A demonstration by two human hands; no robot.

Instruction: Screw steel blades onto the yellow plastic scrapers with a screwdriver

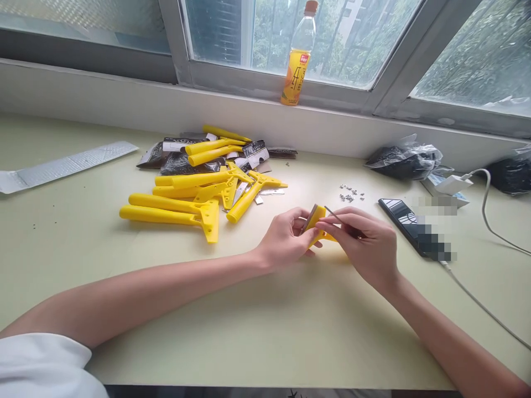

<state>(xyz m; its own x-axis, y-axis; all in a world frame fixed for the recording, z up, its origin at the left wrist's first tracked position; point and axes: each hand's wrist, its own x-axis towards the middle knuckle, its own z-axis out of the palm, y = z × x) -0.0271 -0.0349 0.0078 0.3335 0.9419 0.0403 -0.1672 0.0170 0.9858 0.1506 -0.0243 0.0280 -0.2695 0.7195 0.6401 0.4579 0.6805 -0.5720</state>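
While yellow scrapers [199,180] crowd left of centre and screws [348,198] and a phone [397,218] lie right, the left hand [286,235] clasps another scraper [319,214] near mid-frame, its blade [310,218] slanting toward upper right; the right hand [367,237] pinches a thin tool [333,214] just beside it; tabletop [265,331] stretches below to its front edge.

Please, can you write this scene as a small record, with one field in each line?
Left hand: grips a yellow scraper
Right hand: holds a thin tool at the scraper
Left of hands: other scrapers, in a loose pile
Beyond hands: small metal parts, scattered
Right of hands: phone, cable plugged in
By window: bottle, upright
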